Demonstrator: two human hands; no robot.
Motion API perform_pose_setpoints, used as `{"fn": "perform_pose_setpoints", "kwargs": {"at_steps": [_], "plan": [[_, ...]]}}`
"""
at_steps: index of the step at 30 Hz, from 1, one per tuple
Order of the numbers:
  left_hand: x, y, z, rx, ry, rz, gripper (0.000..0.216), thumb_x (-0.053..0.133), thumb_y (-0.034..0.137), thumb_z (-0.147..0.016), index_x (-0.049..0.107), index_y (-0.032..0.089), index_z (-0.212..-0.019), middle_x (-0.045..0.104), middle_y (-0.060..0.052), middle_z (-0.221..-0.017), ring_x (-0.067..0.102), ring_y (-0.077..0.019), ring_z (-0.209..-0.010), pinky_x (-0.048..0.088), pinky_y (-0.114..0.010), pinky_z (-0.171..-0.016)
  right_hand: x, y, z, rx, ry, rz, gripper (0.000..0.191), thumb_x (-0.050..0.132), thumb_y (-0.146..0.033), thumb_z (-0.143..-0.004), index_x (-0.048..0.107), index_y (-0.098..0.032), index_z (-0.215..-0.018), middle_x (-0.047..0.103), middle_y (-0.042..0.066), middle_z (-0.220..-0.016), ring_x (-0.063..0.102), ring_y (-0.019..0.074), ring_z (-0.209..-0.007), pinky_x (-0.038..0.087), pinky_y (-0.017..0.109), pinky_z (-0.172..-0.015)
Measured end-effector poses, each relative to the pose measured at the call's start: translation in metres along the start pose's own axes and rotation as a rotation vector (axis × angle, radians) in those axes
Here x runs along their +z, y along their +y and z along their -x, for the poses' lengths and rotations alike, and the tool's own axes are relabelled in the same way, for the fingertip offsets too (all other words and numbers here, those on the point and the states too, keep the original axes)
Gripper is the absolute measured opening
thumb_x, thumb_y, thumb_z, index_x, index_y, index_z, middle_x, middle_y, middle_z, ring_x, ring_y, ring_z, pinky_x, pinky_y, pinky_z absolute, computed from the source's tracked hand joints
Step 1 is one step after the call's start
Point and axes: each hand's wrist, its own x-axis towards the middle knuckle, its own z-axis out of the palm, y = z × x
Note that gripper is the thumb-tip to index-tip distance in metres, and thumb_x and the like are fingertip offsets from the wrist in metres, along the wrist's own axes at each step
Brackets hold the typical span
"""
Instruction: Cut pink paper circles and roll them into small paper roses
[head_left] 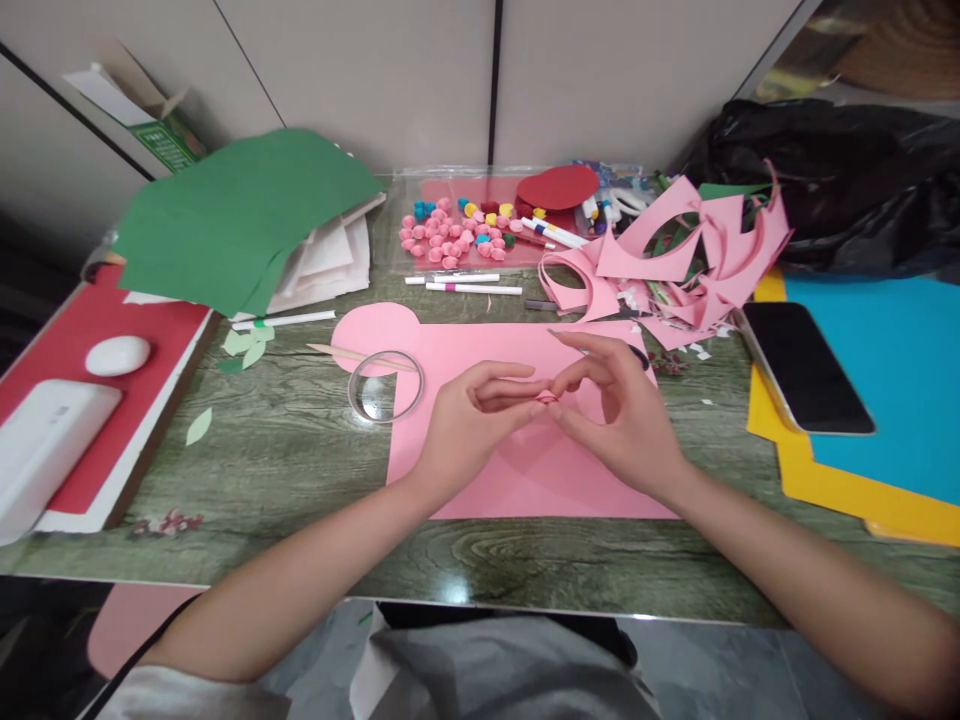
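Note:
Between my two hands, over a pink paper sheet (465, 480), is a small pink rolled paper flower (547, 396). My left hand (487, 405) pinches it from the left with thumb and fingertips. From the other side my right hand (619, 405) grips it between thumb and index finger. The fingers cover part of the flower. Left of the sheet, a roll of clear tape (356, 395) lies beside a pink paper circle (367, 325) and a pointed wooden stick (330, 350). Scissors, mostly hidden behind my right hand, show a dark handle (640, 357).
A clear tray (405, 190) holds several small rolled paper flowers (450, 235). Pink paper scraps (660, 250) pile up at the back right. A phone (808, 367) rests on blue paper (892, 370). Green paper (247, 210) and a white box-shaped device (56, 440) stand left.

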Motion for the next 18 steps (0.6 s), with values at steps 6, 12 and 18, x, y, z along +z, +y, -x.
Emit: {"fn": "perform_pose_setpoints", "kwargs": {"at_steps": [6,12,18], "plan": [[-0.0031,0.0039,-0.0005,0.067,-0.027,-0.238,0.037,0.071,0.025,-0.069,0.059,0.020,-0.104,0.073,-0.005,-0.086,0.068,-0.0209,-0.088,0.051,-0.034,-0.083,-0.0032,-0.0038,-0.0015,0.024,-0.080,0.117,0.062,0.060,-0.011,-0.072,0.038,-0.029,-0.127,0.060,-0.001,-0.082,0.061,0.0211,-0.086,0.042,0.044,-0.089],[-0.0041,0.0036,0.0027,0.276,-0.063,-0.678,0.039,0.064,0.017,-0.074,0.059,0.030,-0.110,0.073,0.001,-0.092,0.068,-0.0203,-0.090,0.048,-0.032,-0.081,-0.0031,-0.0005,-0.0014,-0.042,-0.167,0.259,0.067,0.058,-0.009,-0.071,0.036,-0.030,-0.130,0.061,0.000,-0.083,0.059,0.0220,-0.085,0.042,0.046,-0.089],[-0.0037,0.0068,0.0046,0.254,-0.057,-0.560,0.036,0.065,0.018,-0.074,0.059,0.027,-0.109,0.072,0.000,-0.093,0.067,-0.0192,-0.093,0.048,-0.031,-0.086,-0.0051,-0.0023,-0.0022,-0.091,-0.106,0.219,0.070,0.059,-0.009,-0.070,0.034,-0.031,-0.131,0.059,-0.002,-0.078,0.059,0.0209,-0.080,0.043,0.048,-0.089]]}}
